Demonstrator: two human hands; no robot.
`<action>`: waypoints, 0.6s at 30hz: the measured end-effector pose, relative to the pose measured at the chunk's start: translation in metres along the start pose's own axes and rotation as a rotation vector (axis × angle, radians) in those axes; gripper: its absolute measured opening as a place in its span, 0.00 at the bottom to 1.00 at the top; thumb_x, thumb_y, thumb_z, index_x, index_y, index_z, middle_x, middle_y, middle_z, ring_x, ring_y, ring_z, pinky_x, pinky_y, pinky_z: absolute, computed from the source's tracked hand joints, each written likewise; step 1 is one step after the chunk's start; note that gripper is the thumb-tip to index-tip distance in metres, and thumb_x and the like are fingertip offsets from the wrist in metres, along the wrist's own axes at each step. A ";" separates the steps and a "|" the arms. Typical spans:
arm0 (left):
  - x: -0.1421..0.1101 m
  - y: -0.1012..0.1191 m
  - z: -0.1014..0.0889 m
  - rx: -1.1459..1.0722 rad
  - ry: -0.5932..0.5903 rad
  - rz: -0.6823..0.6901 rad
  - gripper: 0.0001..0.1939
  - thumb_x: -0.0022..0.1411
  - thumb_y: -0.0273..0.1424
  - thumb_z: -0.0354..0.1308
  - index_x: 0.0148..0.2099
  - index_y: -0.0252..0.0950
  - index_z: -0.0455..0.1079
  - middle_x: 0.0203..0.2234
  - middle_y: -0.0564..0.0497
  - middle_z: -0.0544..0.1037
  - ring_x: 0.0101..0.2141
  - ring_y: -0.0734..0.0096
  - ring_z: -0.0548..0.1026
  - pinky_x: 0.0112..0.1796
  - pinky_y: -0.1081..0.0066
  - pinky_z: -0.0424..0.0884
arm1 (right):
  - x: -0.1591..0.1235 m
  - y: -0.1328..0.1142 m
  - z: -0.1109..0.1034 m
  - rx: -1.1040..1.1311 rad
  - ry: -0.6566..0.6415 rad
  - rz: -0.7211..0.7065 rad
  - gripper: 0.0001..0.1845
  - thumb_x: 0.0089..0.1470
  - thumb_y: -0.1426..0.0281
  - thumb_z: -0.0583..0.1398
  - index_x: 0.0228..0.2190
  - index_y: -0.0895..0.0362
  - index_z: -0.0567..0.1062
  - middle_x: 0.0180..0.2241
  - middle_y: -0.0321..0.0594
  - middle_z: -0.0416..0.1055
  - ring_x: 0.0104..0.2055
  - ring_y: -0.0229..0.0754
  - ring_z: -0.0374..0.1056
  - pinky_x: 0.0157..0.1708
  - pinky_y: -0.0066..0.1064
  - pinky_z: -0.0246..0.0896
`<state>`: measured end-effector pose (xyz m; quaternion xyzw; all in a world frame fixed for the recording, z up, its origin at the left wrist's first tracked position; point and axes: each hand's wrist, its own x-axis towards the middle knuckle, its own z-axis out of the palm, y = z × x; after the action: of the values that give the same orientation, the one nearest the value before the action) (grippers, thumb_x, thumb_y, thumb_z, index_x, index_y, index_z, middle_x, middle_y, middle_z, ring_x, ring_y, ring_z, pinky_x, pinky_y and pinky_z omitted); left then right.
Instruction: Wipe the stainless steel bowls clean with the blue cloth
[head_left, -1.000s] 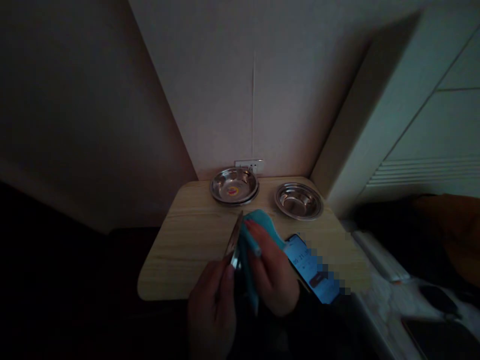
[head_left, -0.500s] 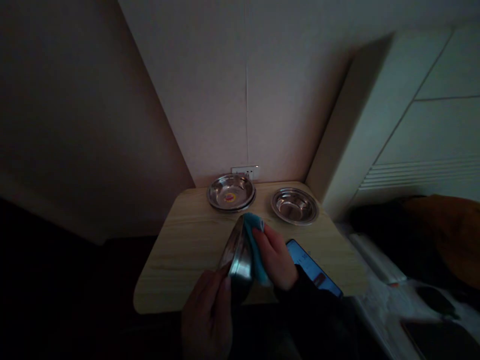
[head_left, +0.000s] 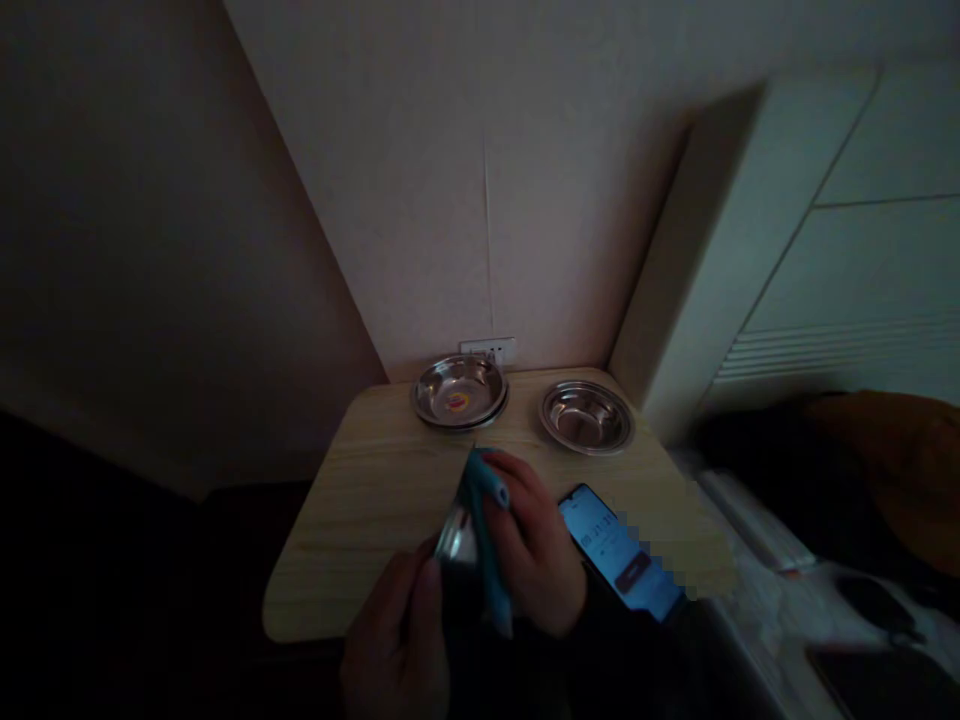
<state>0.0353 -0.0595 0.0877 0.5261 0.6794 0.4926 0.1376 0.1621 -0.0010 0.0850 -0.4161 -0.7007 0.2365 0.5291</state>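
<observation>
A shiny steel bowl (head_left: 459, 540) is tilted on edge above the front of the table. My left hand (head_left: 401, 635) grips its near rim between thumb and fingers. In my right hand (head_left: 536, 545) is a folded blue cloth (head_left: 484, 530), pressed against the outer side of the bowl. The cloth and fingers hide much of the bowl. Behind my hands stands a stack of steel bowls (head_left: 480, 385), the top one with a colourful sticker inside. Farther right are more nested steel bowls (head_left: 587, 420).
The light wooden table (head_left: 345, 520) stands against a wall with a power socket (head_left: 487, 349). A phone (head_left: 611, 550) with its screen lit lies beside my right wrist. Dark and orange cloth (head_left: 885, 470) lies to the right, past the table's edge.
The cloth and my right hand have moved a little down and left along the bowl. My left hand and the bowl have also shifted slightly left and down.
</observation>
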 end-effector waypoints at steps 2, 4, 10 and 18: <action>0.000 -0.004 0.000 0.001 0.001 -0.044 0.16 0.59 0.41 0.51 0.34 0.38 0.77 0.29 0.49 0.81 0.30 0.67 0.78 0.33 0.76 0.73 | -0.013 -0.011 0.001 -0.077 -0.003 -0.138 0.19 0.53 0.74 0.53 0.47 0.56 0.72 0.51 0.46 0.66 0.55 0.49 0.61 0.55 0.45 0.57; -0.002 -0.007 -0.001 0.007 0.015 -0.067 0.16 0.58 0.42 0.52 0.34 0.38 0.77 0.29 0.49 0.81 0.30 0.66 0.78 0.32 0.75 0.73 | -0.014 -0.013 -0.001 -0.069 -0.027 -0.202 0.20 0.51 0.74 0.54 0.47 0.56 0.72 0.52 0.47 0.66 0.55 0.50 0.61 0.55 0.47 0.56; -0.010 -0.003 0.002 -0.005 0.117 -0.130 0.16 0.56 0.44 0.53 0.33 0.40 0.77 0.29 0.50 0.81 0.32 0.65 0.78 0.32 0.75 0.73 | 0.031 0.032 -0.007 0.181 -0.089 0.173 0.16 0.58 0.69 0.49 0.35 0.57 0.76 0.30 0.40 0.74 0.34 0.42 0.71 0.34 0.34 0.70; 0.008 -0.012 -0.004 -0.110 0.024 -0.183 0.19 0.53 0.47 0.55 0.31 0.37 0.77 0.28 0.48 0.82 0.29 0.64 0.78 0.31 0.73 0.74 | -0.026 -0.018 0.009 -0.152 -0.037 -0.279 0.19 0.54 0.71 0.51 0.48 0.57 0.70 0.53 0.45 0.67 0.59 0.47 0.57 0.61 0.46 0.45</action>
<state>0.0229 -0.0546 0.0827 0.4475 0.6982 0.5207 0.2027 0.1501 -0.0313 0.0818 -0.3493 -0.7773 0.1146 0.5106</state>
